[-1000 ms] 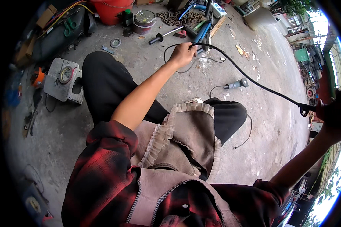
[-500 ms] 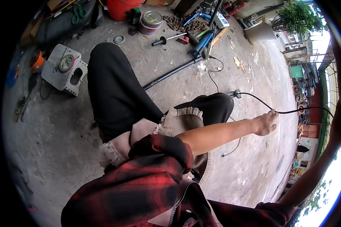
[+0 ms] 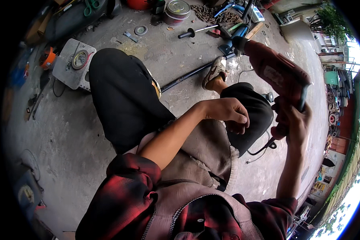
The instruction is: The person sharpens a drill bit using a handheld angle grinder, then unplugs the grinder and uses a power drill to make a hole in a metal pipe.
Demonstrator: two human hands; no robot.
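On the right, my right hand [image 3: 297,122] is wrapped round the handle of a red power drill [image 3: 278,72]. The drill is raised above the floor, its dark chuck [image 3: 240,43] turned to the upper left. A black cord [image 3: 264,149] leaves the bottom of the handle and loops down behind my knee. My left hand [image 3: 228,112] hangs over my lap by the right knee, a little apart from the drill. Its fingers are loosely curled in, and nothing shows in them. A brown apron [image 3: 208,146] covers part of my lap.
Ahead lie a long dark bar [image 3: 192,76], a black-handled rod [image 3: 187,34], a rusty chain [image 3: 212,14] and a round can [image 3: 177,11]. A grey step stool [image 3: 68,64] with a tape roll [image 3: 80,59] stands at the left, near an orange tool [image 3: 48,58].
My right hand has come in from the far right edge with the drill, which was out of view. My left hand has drawn back from the cord to my lap, its fingers now curled.
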